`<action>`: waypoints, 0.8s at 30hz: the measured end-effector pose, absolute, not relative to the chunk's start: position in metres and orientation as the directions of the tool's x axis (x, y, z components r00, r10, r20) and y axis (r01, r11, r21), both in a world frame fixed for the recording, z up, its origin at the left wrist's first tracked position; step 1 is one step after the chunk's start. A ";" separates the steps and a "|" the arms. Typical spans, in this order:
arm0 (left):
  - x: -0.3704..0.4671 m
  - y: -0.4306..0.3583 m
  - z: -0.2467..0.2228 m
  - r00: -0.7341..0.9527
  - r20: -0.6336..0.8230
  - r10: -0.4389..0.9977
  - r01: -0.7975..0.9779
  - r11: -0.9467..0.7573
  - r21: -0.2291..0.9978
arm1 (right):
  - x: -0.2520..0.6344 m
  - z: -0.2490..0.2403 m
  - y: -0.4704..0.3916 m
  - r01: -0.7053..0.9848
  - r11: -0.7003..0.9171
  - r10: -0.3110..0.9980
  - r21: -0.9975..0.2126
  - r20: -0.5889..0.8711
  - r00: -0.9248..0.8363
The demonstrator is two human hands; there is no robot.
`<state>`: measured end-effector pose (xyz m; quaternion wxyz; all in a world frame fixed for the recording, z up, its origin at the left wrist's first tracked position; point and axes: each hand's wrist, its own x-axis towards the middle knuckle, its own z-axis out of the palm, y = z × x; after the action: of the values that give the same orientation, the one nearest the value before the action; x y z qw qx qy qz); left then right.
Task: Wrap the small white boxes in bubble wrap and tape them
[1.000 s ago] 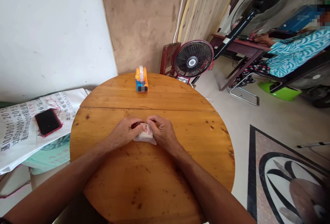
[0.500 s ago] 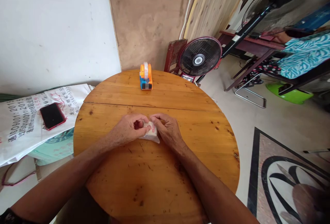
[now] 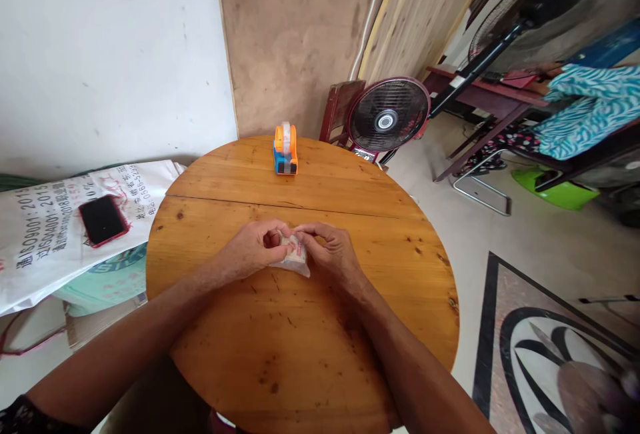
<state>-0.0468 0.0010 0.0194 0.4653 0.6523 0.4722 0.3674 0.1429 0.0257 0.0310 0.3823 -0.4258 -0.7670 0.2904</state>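
Observation:
A small whitish packet [image 3: 296, 262] with pink print and a clear wrapper rests on the round wooden table [image 3: 320, 327], between my two hands. My left hand [image 3: 257, 245] is curled, with its thumb and fingers closed on the packet's left and upper part. On the other side, my right hand [image 3: 330, 247] pinches at the packet's top right corner. The fingers hide part of the packet, and I cannot make out what is inside it. Beyond my hands, an orange and blue tape dispenser [image 3: 286, 147] with a roll of clear tape stands near the far edge.
A phone [image 3: 103, 220] in a red case lies on a printed white sack [image 3: 50, 207] left of the table. Behind the table are a dark red fan [image 3: 385, 121] and a wooden chair [image 3: 340, 109]. A person in a blue patterned sleeve [image 3: 590, 107] sits at a desk, right.
The view has shifted slightly. Both hands keep their hold on the packet, with only small finger movement. The seated person's arm has moved a little.

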 end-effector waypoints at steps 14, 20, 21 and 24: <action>-0.053 0.003 0.020 0.339 -0.001 0.941 0.200 -0.071 0.977 | 0.160 0.039 0.031 0.431 0.768 0.622 -0.473 0.391 -0.678; -0.053 0.004 0.022 0.337 -0.014 0.941 0.179 -0.049 0.983 | 0.164 0.047 0.022 0.512 0.820 0.570 -0.254 0.432 -0.699; -0.054 0.005 0.022 0.338 -0.017 0.941 0.181 -0.047 0.982 | 0.164 0.048 0.021 0.512 0.821 0.568 -0.253 0.445 -0.692; -0.056 0.005 0.020 0.344 -0.021 0.939 0.192 -0.048 0.980 | 0.166 0.049 0.022 0.503 0.798 0.601 -0.332 0.490 -0.632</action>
<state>-0.0556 0.0053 0.0197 0.5243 0.6302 0.4484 0.3563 0.1659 0.0216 0.0491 0.3002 -0.3068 -0.8995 0.0821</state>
